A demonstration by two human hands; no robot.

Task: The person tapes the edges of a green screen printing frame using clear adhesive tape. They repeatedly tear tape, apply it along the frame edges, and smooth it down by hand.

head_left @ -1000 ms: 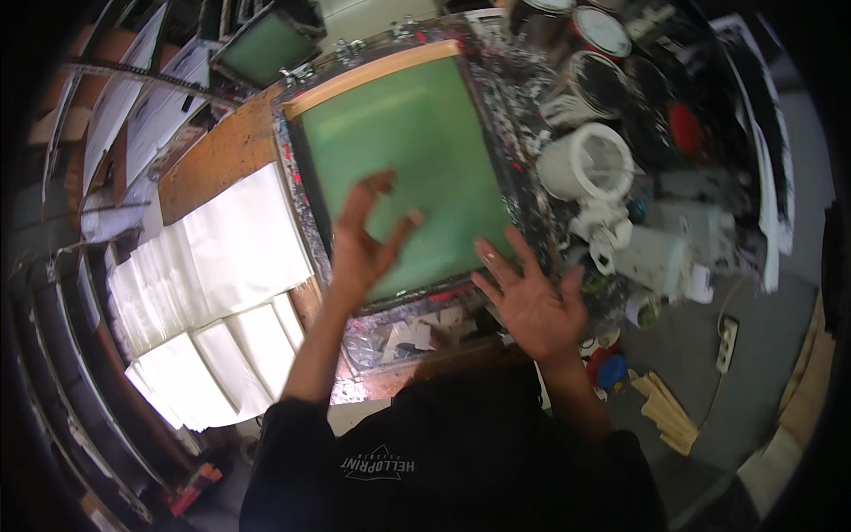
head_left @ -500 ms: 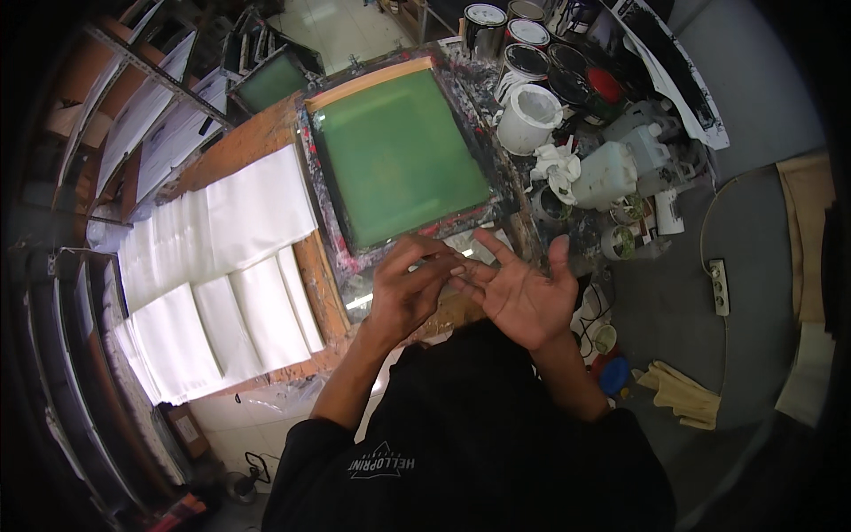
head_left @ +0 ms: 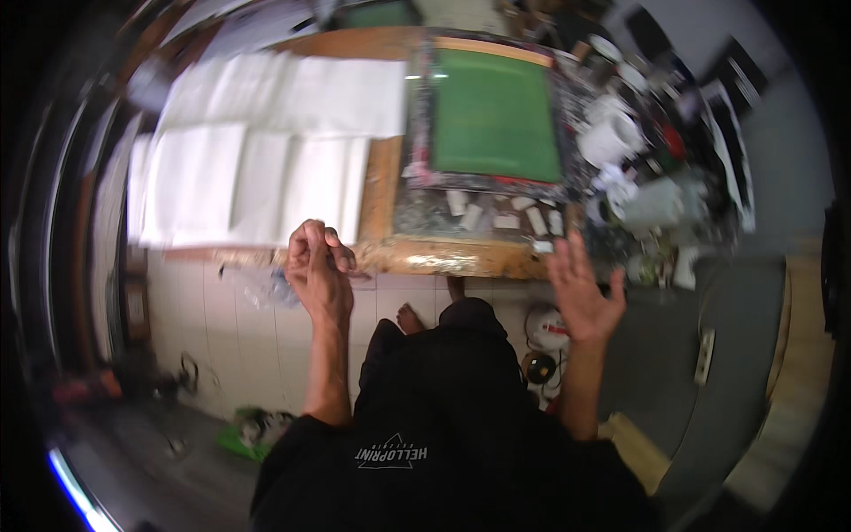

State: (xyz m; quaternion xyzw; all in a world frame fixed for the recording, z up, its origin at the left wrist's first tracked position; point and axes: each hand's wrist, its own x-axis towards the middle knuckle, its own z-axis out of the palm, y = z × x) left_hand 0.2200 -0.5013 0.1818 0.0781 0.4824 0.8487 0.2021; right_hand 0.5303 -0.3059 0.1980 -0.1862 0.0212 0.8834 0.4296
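two hands are raised at the table (head_left: 443,259), well apart. the left hand (head_left: 319,266) has its fingers curled in together, by the near edge of the white sheets (head_left: 301,186); whether they pinch anything or touch the sheets, i cannot tell. the right hand (head_left: 585,300) is open, palm up, thumb out from the fingers, nothing visible in it, near the pale scraps (head_left: 472,215). the green screen (head_left: 492,111) lies on the table, right of the sheets, touched by neither hand.

the sheets reach close to the front edge, so a knock from the left hand could shift the rows or drag one off. any wet ink on the fingers could mark the white. the bucket (head_left: 612,140) and jug (head_left: 660,208) stand near the screen; a careless right arm could tip one and spill onto it.
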